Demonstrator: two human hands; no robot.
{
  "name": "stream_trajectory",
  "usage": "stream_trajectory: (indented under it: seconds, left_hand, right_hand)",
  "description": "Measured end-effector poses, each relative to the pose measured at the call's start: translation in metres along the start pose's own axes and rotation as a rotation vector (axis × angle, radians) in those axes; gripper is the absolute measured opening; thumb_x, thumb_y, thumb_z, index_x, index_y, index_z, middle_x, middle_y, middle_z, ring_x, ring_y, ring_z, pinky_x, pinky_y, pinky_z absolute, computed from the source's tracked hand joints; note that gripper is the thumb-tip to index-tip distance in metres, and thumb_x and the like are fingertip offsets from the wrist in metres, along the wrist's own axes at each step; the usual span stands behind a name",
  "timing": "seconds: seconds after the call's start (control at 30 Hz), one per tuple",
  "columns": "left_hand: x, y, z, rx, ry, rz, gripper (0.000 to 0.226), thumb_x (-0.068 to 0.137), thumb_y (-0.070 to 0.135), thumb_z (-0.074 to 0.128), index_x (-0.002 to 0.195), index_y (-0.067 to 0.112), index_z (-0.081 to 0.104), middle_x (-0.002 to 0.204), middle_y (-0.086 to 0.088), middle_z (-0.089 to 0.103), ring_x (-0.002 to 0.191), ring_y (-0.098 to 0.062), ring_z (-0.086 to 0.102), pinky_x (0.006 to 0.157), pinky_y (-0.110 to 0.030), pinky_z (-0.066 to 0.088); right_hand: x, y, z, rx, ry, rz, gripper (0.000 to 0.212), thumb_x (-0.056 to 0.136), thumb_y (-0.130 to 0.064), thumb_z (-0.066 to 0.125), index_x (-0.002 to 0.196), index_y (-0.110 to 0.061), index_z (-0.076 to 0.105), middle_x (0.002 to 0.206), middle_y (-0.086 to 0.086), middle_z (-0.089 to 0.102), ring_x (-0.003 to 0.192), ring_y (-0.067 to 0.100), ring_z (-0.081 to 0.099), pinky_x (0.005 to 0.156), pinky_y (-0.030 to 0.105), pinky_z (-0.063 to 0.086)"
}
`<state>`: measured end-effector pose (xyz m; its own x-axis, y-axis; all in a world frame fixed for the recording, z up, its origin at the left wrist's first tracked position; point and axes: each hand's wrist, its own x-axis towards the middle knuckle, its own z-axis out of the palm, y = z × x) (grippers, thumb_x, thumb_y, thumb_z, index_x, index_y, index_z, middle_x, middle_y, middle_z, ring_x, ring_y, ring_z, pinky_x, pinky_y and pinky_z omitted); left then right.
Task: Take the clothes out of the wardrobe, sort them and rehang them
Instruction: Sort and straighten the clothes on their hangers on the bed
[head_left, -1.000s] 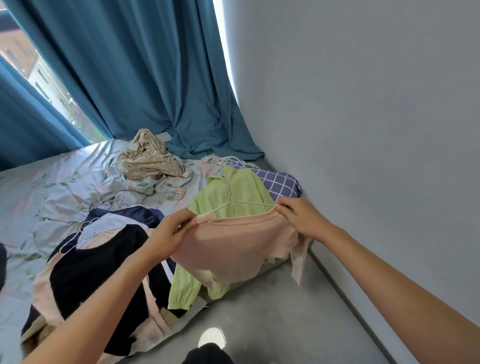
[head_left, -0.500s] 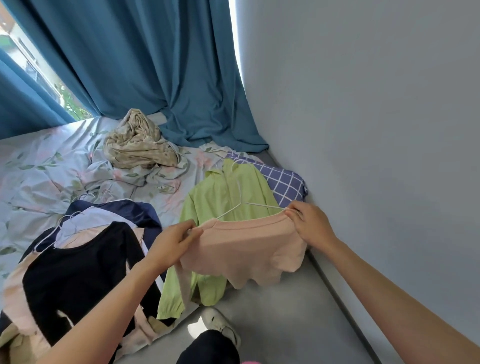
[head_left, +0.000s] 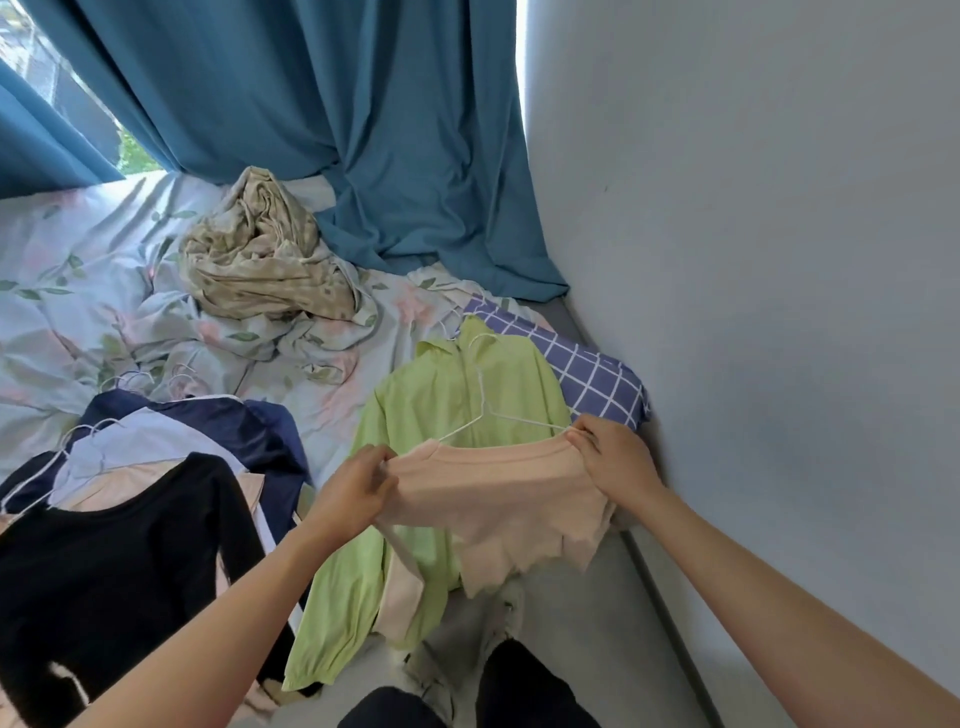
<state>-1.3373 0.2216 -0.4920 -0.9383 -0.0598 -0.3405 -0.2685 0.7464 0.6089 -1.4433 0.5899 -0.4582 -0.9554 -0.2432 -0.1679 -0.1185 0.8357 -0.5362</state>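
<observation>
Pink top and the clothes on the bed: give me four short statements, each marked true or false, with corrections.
1. Both hands hold the pink top. True: left hand, right hand.
2. The green jacket hangs on the curtain. False: it lies on the bed, beneath the pink top.
3. A white wire hanger sits above the pink top. True.
4. The black top lies beside the checked pillow. False: it is at the left, far from it.
</observation>
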Motion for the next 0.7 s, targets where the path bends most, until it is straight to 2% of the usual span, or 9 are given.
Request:
stream_trajectory:
  seconds: [0.1,0.17,0.5,0.57,0.63,0.7]
  left_hand:
    - [0.052,-0.016,0.018,0.077,0.067,-0.100,0.007,0.101,0.024,0.054,0.105,0.021,0.060,0.100,0.002,0.056,0.097,-0.025,0.054,0.072,-0.040,0.044]
    - [0.091,-0.027,0.033,0.122,0.102,-0.144,0.009,0.101,0.027,0.052,0.102,0.021,0.058,0.096,0.002,0.052,0.096,-0.026,0.052,0.072,-0.043,0.047]
    - [0.280,-0.070,0.122,0.182,0.207,-0.248,0.013,0.100,0.024,0.054,0.104,0.014,0.061,0.098,-0.004,0.050,0.106,-0.032,0.049,0.073,-0.041,0.043]
    - [0.303,-0.074,0.132,0.188,0.205,-0.263,0.016,0.101,0.024,0.053,0.109,0.013,0.062,0.104,-0.008,0.051,0.109,-0.034,0.048,0.077,-0.044,0.047]
    - [0.317,-0.077,0.139,0.178,0.208,-0.262,0.023,0.102,0.024,0.053,0.118,0.014,0.065,0.112,-0.010,0.052,0.113,-0.035,0.048,0.082,-0.047,0.049]
    - [0.321,-0.078,0.141,0.173,0.189,-0.255,0.033,0.102,0.026,0.054,0.133,0.017,0.062,0.122,-0.011,0.053,0.119,-0.035,0.049,0.089,-0.049,0.050]
  right_hand:
    - [0.060,0.017,0.024,0.005,-0.029,-0.040,0.028,0.105,-0.035,0.056,0.080,-0.022,0.054,0.074,-0.007,0.061,0.070,0.009,0.057,0.063,0.036,0.046]
    - [0.104,0.033,0.046,-0.005,-0.047,-0.058,0.028,0.106,-0.035,0.054,0.080,-0.023,0.053,0.072,-0.008,0.059,0.069,0.007,0.055,0.060,0.033,0.043]
    - [0.282,0.135,0.151,-0.048,-0.038,-0.057,0.027,0.106,-0.030,0.055,0.082,-0.019,0.053,0.076,-0.006,0.057,0.072,0.019,0.056,0.065,0.043,0.049]
    - [0.304,0.146,0.161,-0.061,-0.039,-0.055,0.021,0.106,-0.030,0.054,0.088,-0.018,0.055,0.082,-0.005,0.061,0.079,0.021,0.059,0.070,0.046,0.052]
    - [0.316,0.149,0.167,-0.058,-0.063,-0.034,0.009,0.106,-0.027,0.053,0.103,-0.020,0.056,0.097,-0.005,0.062,0.094,0.024,0.060,0.078,0.049,0.053]
    - [0.320,0.150,0.171,-0.106,-0.042,-0.056,0.016,0.103,-0.022,0.054,0.118,-0.017,0.055,0.111,-0.001,0.059,0.109,0.027,0.055,0.087,0.050,0.050]
